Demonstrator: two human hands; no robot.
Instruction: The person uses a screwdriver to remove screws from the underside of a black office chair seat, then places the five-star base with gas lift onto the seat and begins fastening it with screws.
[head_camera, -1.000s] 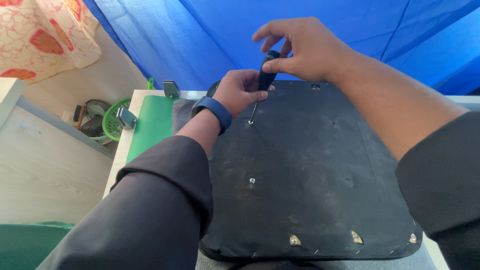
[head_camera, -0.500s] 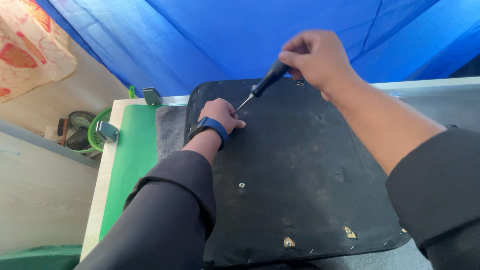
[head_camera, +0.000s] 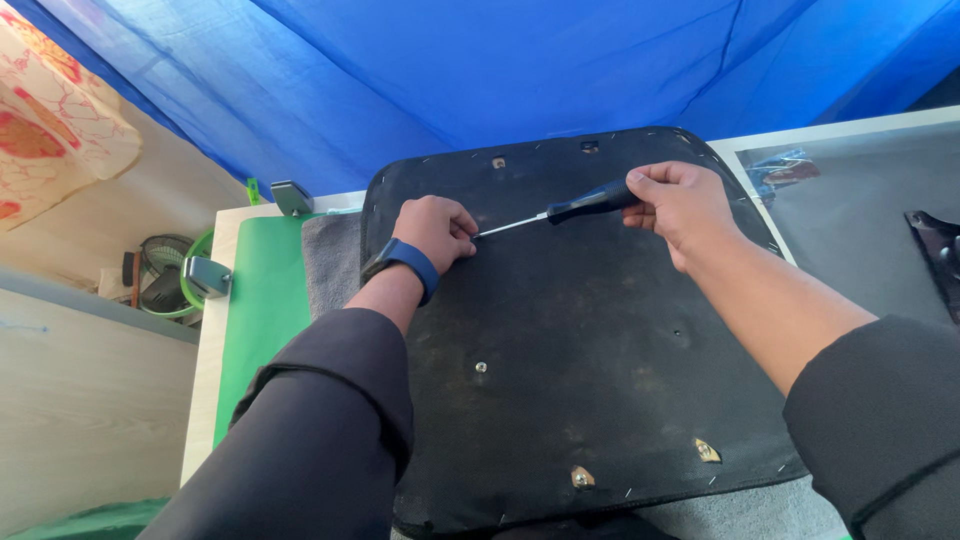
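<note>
Screwdriver (head_camera: 585, 203), upright 1 s ago, now lies near level w/ tip at 9 o'clock, right hand (head_camera: 682, 208) gripping handle, left hand (head_camera: 436, 229) curled shut at tip on black panel (head_camera: 590, 350) atop tabletop (head_camera: 225, 240); likely re-aiming.

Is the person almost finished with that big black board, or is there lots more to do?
Hard to say how much is done. Right now the right hand holds a black-handled screwdriver lying nearly flat, its tip at the fingers of the left hand, which rests on the black panel. Several fasteners sit in the panel: a screw mid-panel and brass clips near the front edge.
</note>
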